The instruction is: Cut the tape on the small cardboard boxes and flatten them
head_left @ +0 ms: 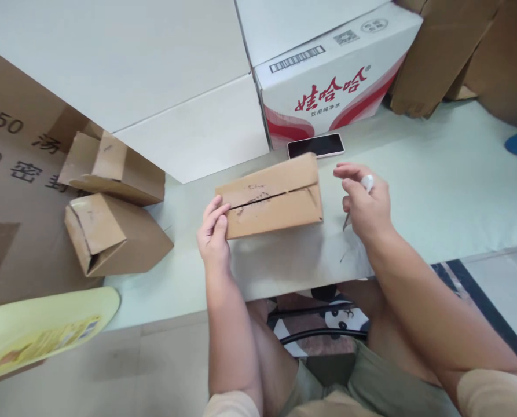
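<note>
At the counter [440, 179], our left hand [215, 234] grips a box [279, 211], our right hand [368, 205], apart, a tool [366, 183]; we're apparently steadying the box, and the next move likely needs firmness.

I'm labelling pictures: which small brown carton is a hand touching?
The carton nearest the phone, gripped by the left hand; the two cartons at far left are untouched.

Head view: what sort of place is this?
Probably an improvised worktable in a storage area, though little of the room shows. A Wahaha purified-water carton stands on the pale green tabletop, two small cardboard boxes sit at the left, and the left hand holds another cardboard box.
</note>
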Motion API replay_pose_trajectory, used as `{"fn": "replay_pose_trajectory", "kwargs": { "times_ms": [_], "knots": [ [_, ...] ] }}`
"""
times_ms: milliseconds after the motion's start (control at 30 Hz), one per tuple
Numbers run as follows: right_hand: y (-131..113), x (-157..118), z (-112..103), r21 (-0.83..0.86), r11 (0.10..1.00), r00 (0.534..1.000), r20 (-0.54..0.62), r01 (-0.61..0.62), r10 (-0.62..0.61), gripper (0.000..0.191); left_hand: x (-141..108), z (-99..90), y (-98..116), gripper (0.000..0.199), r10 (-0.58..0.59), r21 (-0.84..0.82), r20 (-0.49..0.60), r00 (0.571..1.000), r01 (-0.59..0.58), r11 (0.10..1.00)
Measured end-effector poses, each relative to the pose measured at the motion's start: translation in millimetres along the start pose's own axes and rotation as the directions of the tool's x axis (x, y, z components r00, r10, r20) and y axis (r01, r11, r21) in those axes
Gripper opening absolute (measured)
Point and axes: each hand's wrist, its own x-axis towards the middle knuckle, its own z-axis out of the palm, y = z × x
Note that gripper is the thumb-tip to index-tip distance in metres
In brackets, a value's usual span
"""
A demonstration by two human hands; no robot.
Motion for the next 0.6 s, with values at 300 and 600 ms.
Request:
{"fn": "replay_pose_trajectory", "kwargs": {
  "times_ms": [300, 600],
  "knots": [
    [-40, -15, 12, 0.223, 0.944, 0.824, 0.561, -0.241, 0.078, 0.051, 1, 4.2, -21, 0.032, -0.376, -0.347, -0.261, 0.889, 0.277, 0.896],
    [-79, -24, -8, 0.21, 0.952, 0.742, 0.597, 0.222, -0.304, 0.039, -22, 25.2, -18, 0.07, -0.516, 0.005, 0.161, 0.842, 0.522, 0.853]
  ]
}}
